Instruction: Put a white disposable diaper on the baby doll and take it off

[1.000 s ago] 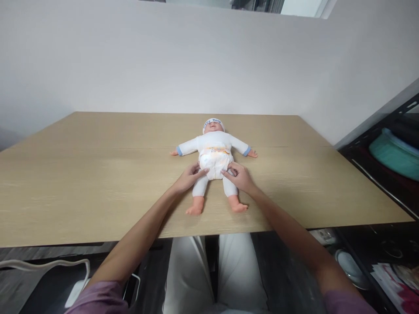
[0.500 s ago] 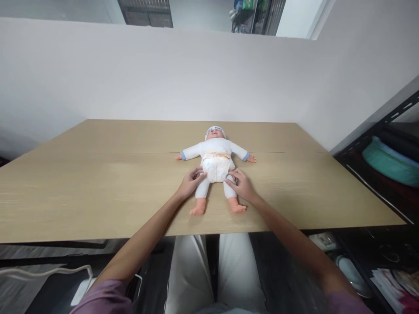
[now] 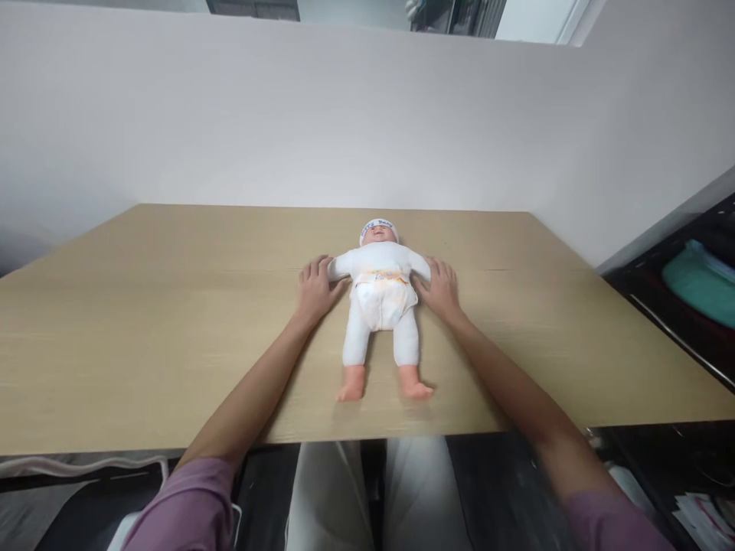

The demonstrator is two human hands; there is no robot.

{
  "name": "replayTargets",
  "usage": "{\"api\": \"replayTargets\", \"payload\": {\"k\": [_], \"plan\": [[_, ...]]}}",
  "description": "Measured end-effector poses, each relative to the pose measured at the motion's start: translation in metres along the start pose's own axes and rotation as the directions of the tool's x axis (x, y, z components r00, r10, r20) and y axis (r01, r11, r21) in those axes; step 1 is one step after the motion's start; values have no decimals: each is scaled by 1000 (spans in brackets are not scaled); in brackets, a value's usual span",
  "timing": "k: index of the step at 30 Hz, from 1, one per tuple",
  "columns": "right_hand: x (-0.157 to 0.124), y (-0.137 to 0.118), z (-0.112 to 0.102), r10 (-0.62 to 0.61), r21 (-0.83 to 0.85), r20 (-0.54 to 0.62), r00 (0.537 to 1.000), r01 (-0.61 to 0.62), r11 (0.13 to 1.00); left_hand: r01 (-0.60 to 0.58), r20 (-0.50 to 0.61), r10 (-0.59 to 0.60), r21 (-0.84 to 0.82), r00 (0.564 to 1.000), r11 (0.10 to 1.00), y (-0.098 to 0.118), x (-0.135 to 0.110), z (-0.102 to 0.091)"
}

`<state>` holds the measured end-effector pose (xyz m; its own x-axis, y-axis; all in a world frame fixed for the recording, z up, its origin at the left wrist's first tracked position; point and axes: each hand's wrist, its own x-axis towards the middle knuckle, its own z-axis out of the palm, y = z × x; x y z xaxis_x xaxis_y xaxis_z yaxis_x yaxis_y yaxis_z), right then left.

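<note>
Doll [image 3: 380, 260] in white, face-up on the desk [image 3: 172, 329]
Orange-marked diaper [image 3: 383, 304]; white cap [image 3: 379, 223], lettering blurred, seemingly ending "Baby". Left hand [image 3: 315, 289] and right hand [image 3: 441, 289], apart, each clasp one arm.

Indoors we go, into a small, plain room, and it looks like an office or workroom corner, though a room at home can't be ruled out! A broad wood-toned surface [image 3: 172, 329] runs right up to the pale wall [image 3: 287, 115], an opening [image 3: 356, 14] cuts in high up, and there on the right, dark shelving [image 3: 654, 298] carries a teal bundle [image 3: 703, 283]! Lower down, papers [image 3: 697, 514]; across on the left, a pale cable [image 3: 97, 463] over grey flooring [image 3: 23, 505]!
</note>
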<state>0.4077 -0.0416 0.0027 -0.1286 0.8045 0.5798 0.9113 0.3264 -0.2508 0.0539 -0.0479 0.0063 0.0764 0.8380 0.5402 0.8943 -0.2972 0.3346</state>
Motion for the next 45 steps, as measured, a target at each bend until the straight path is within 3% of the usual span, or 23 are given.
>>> {"api": "replayTargets", "payload": {"k": [5,10,14,18,20,22,25,28,31,34,37,41,45], "plan": [[25,9,28,44,-31,44,998,-43,999,5,53,-9,64,999,998,-14,20,15],[21,6,27,41,-24,27,999,-41,999,22,29,-26,141,999,990,-17,16,13],[20,-12,13,33,-19,9,999,-33,999,45,20,-49,146,999,988,9,10,-2],[9,-25,-17,82,110,-11,997,-81,991,142,-13,-142,8,990,990,51,-13,-41],[-7,-28,-42,72,199,-34,997,-64,978,201,-48,-205,-69,978,977,74,-42,-69],[-32,-30,-76,7,250,-56,998,8,968,247,-85,-260,-130,962,960,98,-85,-97],[-84,-36,-138,-167,238,-41,985,172,956,287,-110,-312,-193,944,938,135,-173,-133],[-144,-48,-198,-321,214,29,947,308,927,259,-64,-282,-237,957,936,167,-272,-157],[-202,-65,-235,-421,203,121,899,392,897,212,25,-213,-257,977,943,188,-360,-173],[-254,-85,-242,-463,208,227,857,422,883,245,154,-212,-244,965,938,194,-425,-187],[-298,-105,-230,-410,213,354,841,355,910,351,312,-286,-174,906,920,194,-467,-198],[-336,-125,-207,-276,182,512,813,211,960,463,423,-383,-100,821,881,197,-495,-208],[-353,-125,-182,-194,196,617,763,89,977,488,492,-403,-53,772,871,199,-497,-208]]}}
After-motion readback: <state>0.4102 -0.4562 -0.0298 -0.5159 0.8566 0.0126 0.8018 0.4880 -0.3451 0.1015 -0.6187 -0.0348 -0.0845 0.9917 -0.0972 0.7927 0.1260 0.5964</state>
